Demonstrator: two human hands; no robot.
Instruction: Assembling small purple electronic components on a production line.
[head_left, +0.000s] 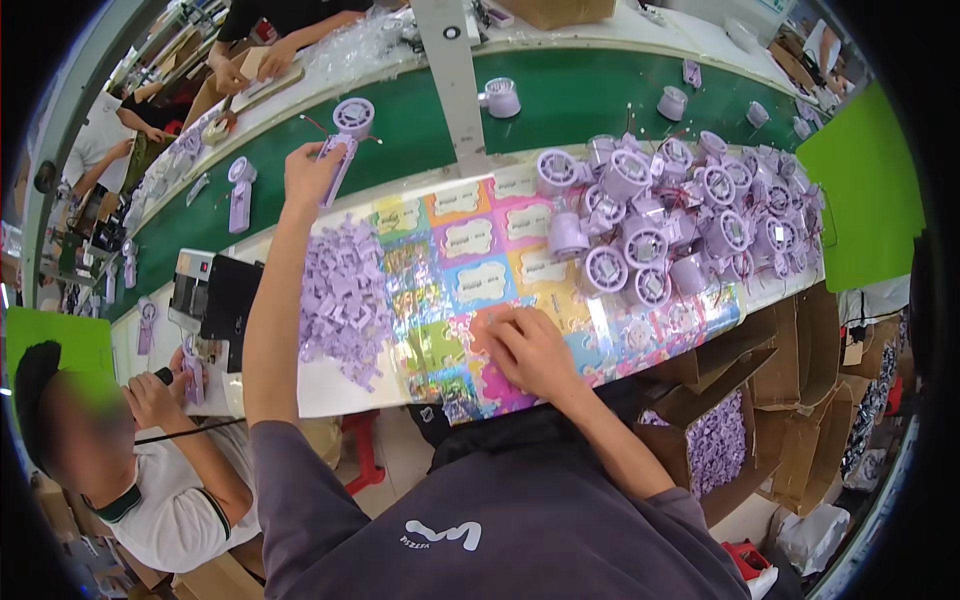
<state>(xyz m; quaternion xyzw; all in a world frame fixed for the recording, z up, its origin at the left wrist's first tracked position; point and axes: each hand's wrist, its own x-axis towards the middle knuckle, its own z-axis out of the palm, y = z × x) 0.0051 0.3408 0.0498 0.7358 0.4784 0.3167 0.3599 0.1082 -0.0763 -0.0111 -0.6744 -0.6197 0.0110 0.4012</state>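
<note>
With my left hand [312,176], stretched out over the near edge of the green belt, I grip a lilac handheld fan [353,118] by its handle. Its round head points away from me, and thin red wires with white ends stick out at both sides. My right hand [537,356] is low over the colourful printed sheet [470,240], its fingers bent together. Whatever those fingers hold, if anything, is hidden. A heap of small lilac plastic parts [345,300] lies between my arms. To the right is a big pile of lilac fan heads [645,215] with red wires.
The green conveyor belt [590,85] crosses ahead, carrying another fan [240,195] and loose heads. A metal post [450,75] rises before it. A co-worker [170,470] sits at left near a black device [232,300]. Cardboard boxes [790,350] stand at lower right.
</note>
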